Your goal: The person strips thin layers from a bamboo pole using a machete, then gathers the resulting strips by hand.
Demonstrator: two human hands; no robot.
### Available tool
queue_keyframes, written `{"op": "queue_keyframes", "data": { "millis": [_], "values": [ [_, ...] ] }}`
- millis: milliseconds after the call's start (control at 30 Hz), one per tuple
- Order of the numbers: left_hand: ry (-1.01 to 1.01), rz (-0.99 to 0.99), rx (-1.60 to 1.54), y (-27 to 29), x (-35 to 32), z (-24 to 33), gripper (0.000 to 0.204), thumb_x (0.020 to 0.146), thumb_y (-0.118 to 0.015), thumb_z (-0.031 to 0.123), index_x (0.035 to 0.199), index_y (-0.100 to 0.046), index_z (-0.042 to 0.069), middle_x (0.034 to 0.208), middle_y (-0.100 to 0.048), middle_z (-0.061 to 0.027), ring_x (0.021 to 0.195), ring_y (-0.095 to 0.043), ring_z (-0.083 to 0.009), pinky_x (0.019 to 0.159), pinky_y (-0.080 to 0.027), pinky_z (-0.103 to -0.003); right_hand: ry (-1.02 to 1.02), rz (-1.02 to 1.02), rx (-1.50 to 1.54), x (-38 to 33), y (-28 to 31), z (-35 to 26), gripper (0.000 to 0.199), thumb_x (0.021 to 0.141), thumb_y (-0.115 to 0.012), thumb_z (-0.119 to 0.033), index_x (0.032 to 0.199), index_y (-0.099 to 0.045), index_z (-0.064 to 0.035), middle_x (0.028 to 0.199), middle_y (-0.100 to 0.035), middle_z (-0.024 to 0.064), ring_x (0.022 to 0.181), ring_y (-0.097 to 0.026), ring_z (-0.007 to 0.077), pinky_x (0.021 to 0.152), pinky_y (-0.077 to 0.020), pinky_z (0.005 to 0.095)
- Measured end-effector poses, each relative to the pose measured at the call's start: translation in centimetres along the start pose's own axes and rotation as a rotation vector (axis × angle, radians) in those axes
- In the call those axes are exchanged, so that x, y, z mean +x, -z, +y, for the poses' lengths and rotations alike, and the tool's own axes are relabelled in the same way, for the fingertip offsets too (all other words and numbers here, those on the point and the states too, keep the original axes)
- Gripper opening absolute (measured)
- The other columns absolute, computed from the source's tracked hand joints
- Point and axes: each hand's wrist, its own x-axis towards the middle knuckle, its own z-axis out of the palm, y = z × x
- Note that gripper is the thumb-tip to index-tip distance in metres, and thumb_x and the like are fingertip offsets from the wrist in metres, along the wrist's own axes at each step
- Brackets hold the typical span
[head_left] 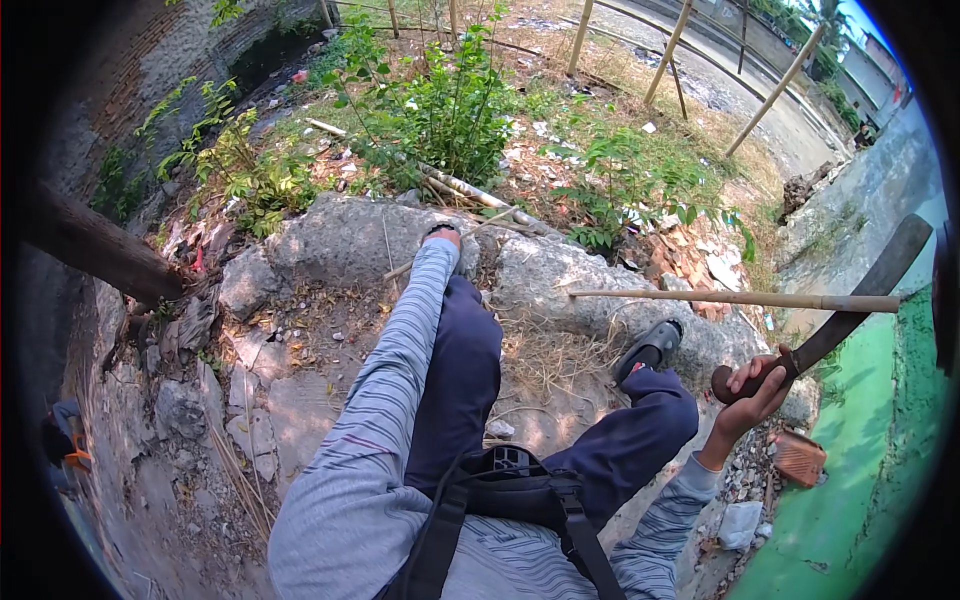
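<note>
I see the right hand [757, 393] with fingers clamped on the machete [835, 332] handle; the left hand [446, 235] is beside a thin stick [490, 220], its fingers' state I can't tell.

One machete [886, 262] noted: handle dark brown, knobbed at the butt, held within the curled fingers of the right hand [757, 388]. Blade long, dark, gently curved, greyer toward the tip; tilted, with the tip directed forward and to the right.

One bamboo rod [735, 297], tan, straight, tapered: thick end seen across the machete's blade, which is partly covered by it; thin end extended well left of the machete. Contact between the two could not be determined.

One thin stick [491, 220], pale, slanted: sited well left of the machete, partly hidden by the left hand [447, 235]; grip not discernible.
</note>
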Motion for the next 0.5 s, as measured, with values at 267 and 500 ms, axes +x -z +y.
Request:
{"op": "queue_keyframes", "data": {
  "millis": [267, 500],
  "values": [
    [0.053, 0.038, -0.063, -0.4, -0.1, -4.0, 0.032, 0.097, -0.056, 0.02, 0.126, -0.066, 0.012, 0.129, -0.066, -0.016, 0.121, -0.063, -0.0356, 0.101, -0.051, -0.048, -0.042, 0.011, 0.005, 0.0, -0.9, 0.1, 0.043, 0.11, -0.038, -0.035, 0.138, -0.046, -0.0031, 0.084, -0.044, 0.0046, 0.054, -0.04, 0.008, 0.049, -0.0367, 0.0231],
    [0.127, 0.48, -0.45, -4.6, -7.6, -11.1, 0.023, 0.1, -0.049, 0.026, 0.11, -0.064, 0.013, 0.101, -0.07, -0.0239, 0.096, -0.066, -0.0454, 0.082, -0.052, -0.057, -0.024, 0.015, -0.012, -0.3, -0.6, -0.3, 0.044, 0.11, -0.039, -0.033, 0.139, -0.044, 0.0, 0.083, -0.045, 0.005, 0.053, -0.041, 0.0082, 0.048, -0.0376, 0.0232]
  ]
}}
